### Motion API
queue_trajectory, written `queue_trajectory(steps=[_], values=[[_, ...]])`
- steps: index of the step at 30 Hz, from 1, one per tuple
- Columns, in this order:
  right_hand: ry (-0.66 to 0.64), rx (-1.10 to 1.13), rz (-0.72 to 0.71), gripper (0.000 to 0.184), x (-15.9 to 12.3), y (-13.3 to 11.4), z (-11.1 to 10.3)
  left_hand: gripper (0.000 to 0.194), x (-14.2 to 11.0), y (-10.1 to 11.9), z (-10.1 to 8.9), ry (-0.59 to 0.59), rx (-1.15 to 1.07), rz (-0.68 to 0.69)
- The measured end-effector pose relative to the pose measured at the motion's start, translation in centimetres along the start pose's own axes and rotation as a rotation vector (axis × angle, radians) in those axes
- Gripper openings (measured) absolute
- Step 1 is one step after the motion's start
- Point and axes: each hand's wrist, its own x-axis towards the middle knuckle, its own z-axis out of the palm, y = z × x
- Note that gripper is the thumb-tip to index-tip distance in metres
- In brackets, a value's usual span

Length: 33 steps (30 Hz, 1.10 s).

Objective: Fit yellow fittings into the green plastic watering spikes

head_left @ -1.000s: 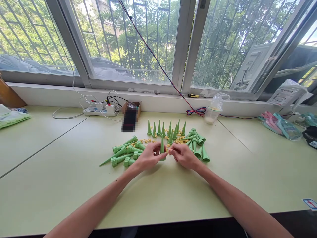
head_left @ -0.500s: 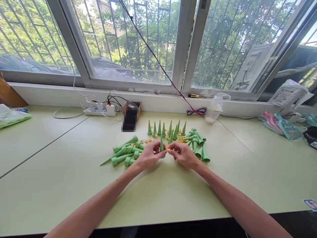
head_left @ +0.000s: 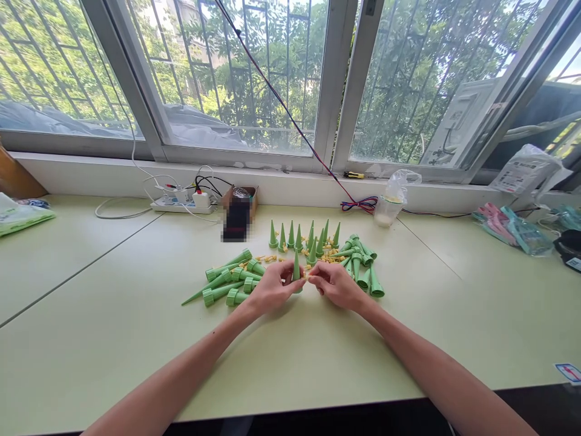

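Observation:
My left hand (head_left: 278, 283) is closed around a green plastic spike (head_left: 296, 266), which stands point up between thumb and fingers. At its right side my right hand (head_left: 333, 283) pinches a small yellow plastic piece (head_left: 306, 276), mostly hidden by the fingertips. Behind both hands, several green spikes (head_left: 292, 236) stand upright in loose rows, with small yellow pieces (head_left: 271, 258) scattered among them. More green spikes with ribbed caps (head_left: 222, 293) lie in a pile left of my left hand. Another heap of green spikes (head_left: 357, 257) lies beyond my right hand.
Toward the window are a power strip (head_left: 181, 204) with cables, a small open box (head_left: 253, 197), a bundled red-blue cord (head_left: 361, 204) and a plastic cup (head_left: 387, 209) with a bag. Plastic bags (head_left: 515, 227) lie at the right on the pale green table (head_left: 290, 363).
Both hands stay nearly in place around the spike. The right fingertips and the yellow piece have shifted very slightly; the whole view has moved a little.

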Motion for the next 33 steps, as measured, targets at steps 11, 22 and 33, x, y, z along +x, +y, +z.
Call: queue_trajectory(steps=[11,22,33], values=[[0.016,-0.084,-0.022,0.021,0.07,-0.24,-0.04,0.022,-0.11,0.09,0.09,0.01,0.015,0.006],[0.0,-0.051,-0.045,0.014,0.11,0.28,0.15,0.019,0.11,0.04,-0.04,0.022,0.029,-0.002],[0.011,-0.112,-0.077,0.018,0.11,0.44,0.05,0.015,-0.13,-0.09,0.11,0.0,0.053,0.002]])
